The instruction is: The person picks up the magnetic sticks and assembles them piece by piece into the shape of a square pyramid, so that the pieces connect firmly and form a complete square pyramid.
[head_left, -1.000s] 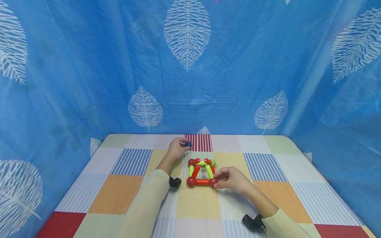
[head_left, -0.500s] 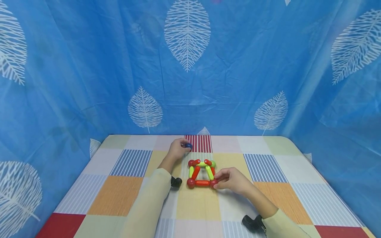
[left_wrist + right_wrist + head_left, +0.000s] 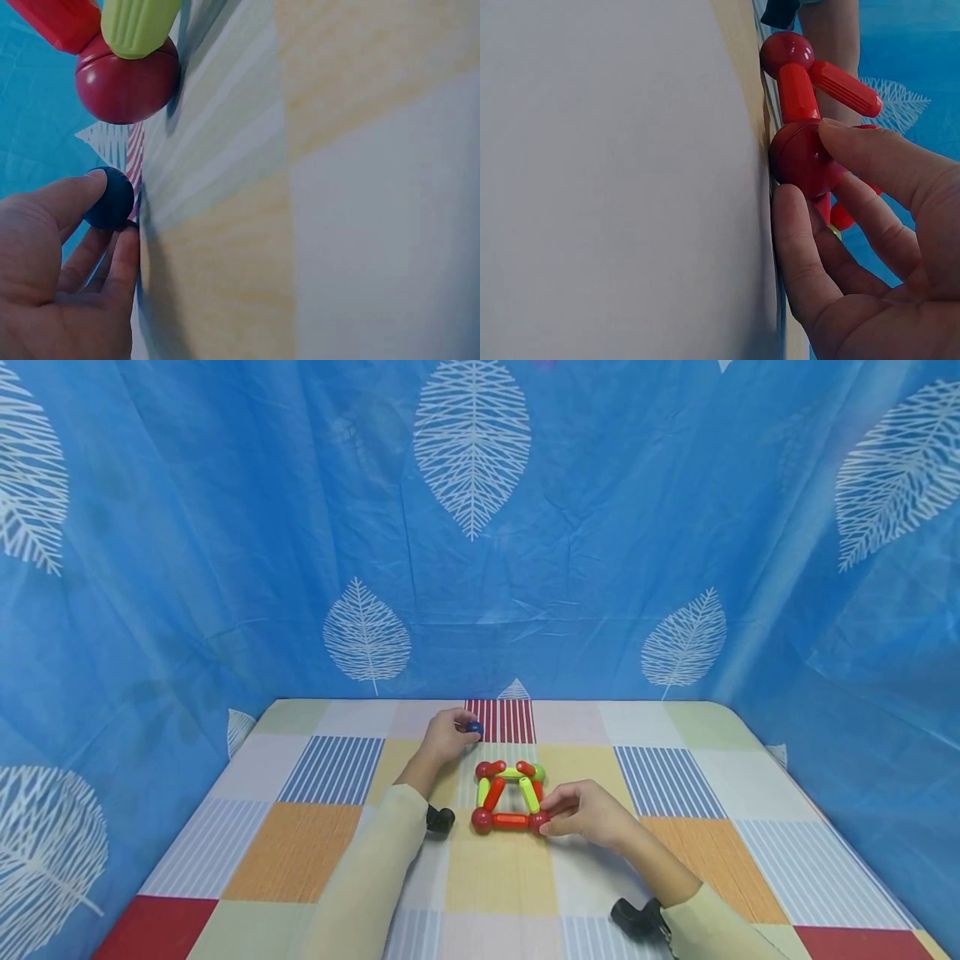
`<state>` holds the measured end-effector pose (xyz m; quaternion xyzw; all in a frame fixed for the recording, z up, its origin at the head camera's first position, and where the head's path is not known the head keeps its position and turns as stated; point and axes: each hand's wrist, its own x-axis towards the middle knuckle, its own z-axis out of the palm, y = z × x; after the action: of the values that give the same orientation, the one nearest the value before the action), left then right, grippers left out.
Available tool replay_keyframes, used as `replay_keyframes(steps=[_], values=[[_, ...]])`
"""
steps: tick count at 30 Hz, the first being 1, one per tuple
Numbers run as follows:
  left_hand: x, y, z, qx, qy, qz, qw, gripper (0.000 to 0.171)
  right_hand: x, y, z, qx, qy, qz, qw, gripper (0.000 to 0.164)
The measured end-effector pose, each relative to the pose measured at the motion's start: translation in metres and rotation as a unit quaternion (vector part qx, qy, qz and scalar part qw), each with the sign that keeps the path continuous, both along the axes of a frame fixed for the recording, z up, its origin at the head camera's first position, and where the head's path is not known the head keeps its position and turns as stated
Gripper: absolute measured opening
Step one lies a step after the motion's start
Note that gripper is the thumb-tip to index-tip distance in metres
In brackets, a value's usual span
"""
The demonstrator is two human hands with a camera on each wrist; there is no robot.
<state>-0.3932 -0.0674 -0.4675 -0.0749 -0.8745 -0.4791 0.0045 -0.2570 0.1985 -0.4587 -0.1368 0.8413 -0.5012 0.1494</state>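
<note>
A frame of magnetic rods and balls stands on the checked cloth; its near red rod [image 3: 512, 820] joins two red balls. At the frame's near right corner, my right hand [image 3: 588, 814] pinches the red ball [image 3: 802, 161] between thumb and fingers. Beyond the frame to the left, my left hand [image 3: 446, 739] holds a blue ball [image 3: 112, 201] between thumb and fingertips, low by the cloth. Red and yellow-green rods lean up from the corners, their upper ends free. A green ball [image 3: 538, 772] marks the far right corner.
The patchwork cloth [image 3: 495, 877] covers the table, whose far edge meets a blue curtain [image 3: 570, 568] with white leaf prints. Black wrist-worn devices show at both sleeves, such as the right one [image 3: 637, 920].
</note>
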Motion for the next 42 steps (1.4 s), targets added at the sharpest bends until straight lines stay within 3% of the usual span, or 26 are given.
replay_keyframes(steps=[11,26,37,42], values=[[0.012,-0.003,0.010,0.040,-0.006,-0.028,0.9988,0.030,0.001,-0.004,0.006,0.027,0.004,-0.010,1.000,0.025],[0.050,0.006,0.032,0.055,0.006,-0.087,0.9947,0.033,0.003,-0.008,0.005,0.016,-0.004,-0.018,1.000,0.024],[0.072,0.007,0.039,0.080,-0.010,-0.108,0.9909,0.035,0.003,-0.005,0.003,0.002,-0.016,-0.019,1.000,0.025],[0.080,0.007,0.040,0.080,0.010,-0.121,0.9894,0.033,0.003,-0.005,0.004,-0.005,-0.020,-0.015,1.000,0.025]])
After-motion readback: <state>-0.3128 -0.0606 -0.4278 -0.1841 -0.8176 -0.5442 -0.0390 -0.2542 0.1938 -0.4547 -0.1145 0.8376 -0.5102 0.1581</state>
